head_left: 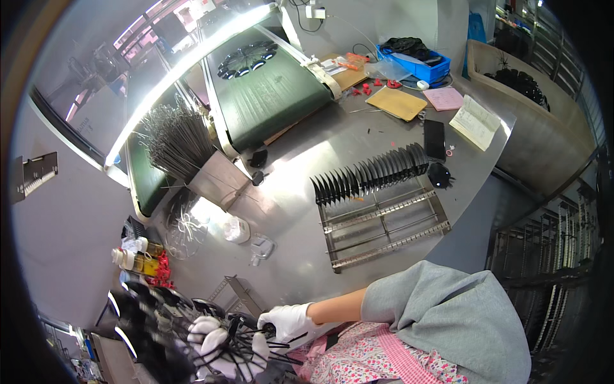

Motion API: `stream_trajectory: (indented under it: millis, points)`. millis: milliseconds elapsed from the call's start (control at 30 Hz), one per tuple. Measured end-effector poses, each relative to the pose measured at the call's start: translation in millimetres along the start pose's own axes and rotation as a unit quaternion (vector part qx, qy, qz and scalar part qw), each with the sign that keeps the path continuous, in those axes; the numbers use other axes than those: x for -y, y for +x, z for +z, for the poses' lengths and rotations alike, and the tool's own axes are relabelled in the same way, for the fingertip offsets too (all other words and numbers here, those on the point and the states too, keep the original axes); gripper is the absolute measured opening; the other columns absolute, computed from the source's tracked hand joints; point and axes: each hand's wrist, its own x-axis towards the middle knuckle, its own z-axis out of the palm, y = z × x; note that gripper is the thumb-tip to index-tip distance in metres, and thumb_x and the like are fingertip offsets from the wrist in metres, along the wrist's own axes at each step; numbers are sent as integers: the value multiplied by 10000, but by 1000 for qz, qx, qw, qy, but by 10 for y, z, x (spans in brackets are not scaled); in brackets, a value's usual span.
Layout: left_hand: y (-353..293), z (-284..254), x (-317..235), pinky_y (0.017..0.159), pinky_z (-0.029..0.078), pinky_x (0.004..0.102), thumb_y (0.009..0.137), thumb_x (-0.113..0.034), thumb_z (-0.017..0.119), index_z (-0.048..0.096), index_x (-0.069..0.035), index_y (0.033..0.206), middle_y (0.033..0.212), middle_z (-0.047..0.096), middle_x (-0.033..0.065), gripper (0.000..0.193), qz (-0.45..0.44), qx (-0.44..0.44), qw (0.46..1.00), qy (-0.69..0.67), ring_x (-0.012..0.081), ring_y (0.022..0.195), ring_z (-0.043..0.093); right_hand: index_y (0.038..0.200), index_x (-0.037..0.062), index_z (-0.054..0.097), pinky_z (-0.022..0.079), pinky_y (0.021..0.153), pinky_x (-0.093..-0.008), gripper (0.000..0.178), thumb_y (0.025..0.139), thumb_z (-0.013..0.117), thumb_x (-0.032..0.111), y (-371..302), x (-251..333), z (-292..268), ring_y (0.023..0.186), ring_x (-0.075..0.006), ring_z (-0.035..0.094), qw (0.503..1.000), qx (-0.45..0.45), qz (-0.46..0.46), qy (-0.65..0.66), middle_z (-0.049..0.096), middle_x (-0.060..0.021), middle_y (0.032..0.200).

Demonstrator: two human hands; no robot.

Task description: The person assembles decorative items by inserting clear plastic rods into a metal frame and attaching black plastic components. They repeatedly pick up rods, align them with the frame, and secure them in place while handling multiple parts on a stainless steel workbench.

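Observation:
At the lower left, my white-gloved left hand (pixel 220 345) is closed round the dark stems of a bundle of glossy black rounded parts (pixel 144 329), which fan out to the left and are partly blurred. Beside it, my white-gloved right hand (pixel 286 322) has its fingers closed at a small round black piece (pixel 268 329) by the stems. Whether that piece is joined to the bundle is hidden. A metal rack (pixel 387 240) stands on the steel table, with a row of thin black curved parts (pixel 371 174) lined up along its far side.
A green conveyor belt (pixel 275 99) carries a ring of black parts (pixel 247 59). Thin metal rods (pixel 176 141) fill a metal box (pixel 217 181). Rightward lie a yellow envelope (pixel 396 104), phone (pixel 434 141), open notebook (pixel 475 123) and blue bin (pixel 419 69). Bottles (pixel 137 261) stand left.

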Motion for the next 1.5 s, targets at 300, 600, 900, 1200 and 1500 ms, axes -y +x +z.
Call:
stream_trajectory:
  millis: [300, 600, 900, 1200, 1500]
  points:
    - [254, 75, -23, 1032, 437, 384, 823, -145, 792, 506, -84, 1159, 1178, 469, 54, 446, -180, -155, 718, -655, 201, 1148, 456, 1297, 151, 645, 519, 971, -408, 612, 741, 824, 332, 13, -107, -197, 1115, -357, 647, 986, -75, -107, 103, 663, -205, 1166]
    - [384, 164, -285, 885, 431, 379, 707, -156, 820, 514, -119, 1218, 1173, 456, 72, 597, -201, -214, 771, -565, 226, 1090, 458, 1231, 169, 661, 495, 1022, -414, 549, 726, 849, 270, -29, -110, -362, 1178, -358, 605, 962, -224, -138, -75, 635, -165, 1194]
    - [405, 290, -376, 808, 409, 366, 845, -331, 740, 603, -123, 1009, 1057, 551, 48, 299, -350, -193, 663, -633, 220, 967, 497, 1129, 151, 698, 514, 890, -491, 471, 668, 789, 141, 52, -163, -453, 1077, -397, 609, 891, -263, -137, -343, 599, -186, 1227]
    - [216, 338, -235, 965, 502, 438, 609, -63, 795, 522, -89, 1193, 1147, 478, 102, 644, -391, -135, 573, -708, 264, 1066, 502, 1050, 161, 692, 541, 868, -469, 357, 725, 819, 233, 176, -53, -569, 998, -373, 641, 906, -297, -101, -283, 618, -157, 1106]
    - [-22, 75, 114, 795, 369, 378, 631, -211, 936, 510, -151, 1088, 1055, 426, 1, 628, -293, -74, 514, -803, 214, 1038, 440, 987, 114, 727, 588, 795, -473, 241, 746, 732, 101, 190, -500, -1023, 936, -394, 699, 859, -187, 83, -469, 663, -194, 1047]
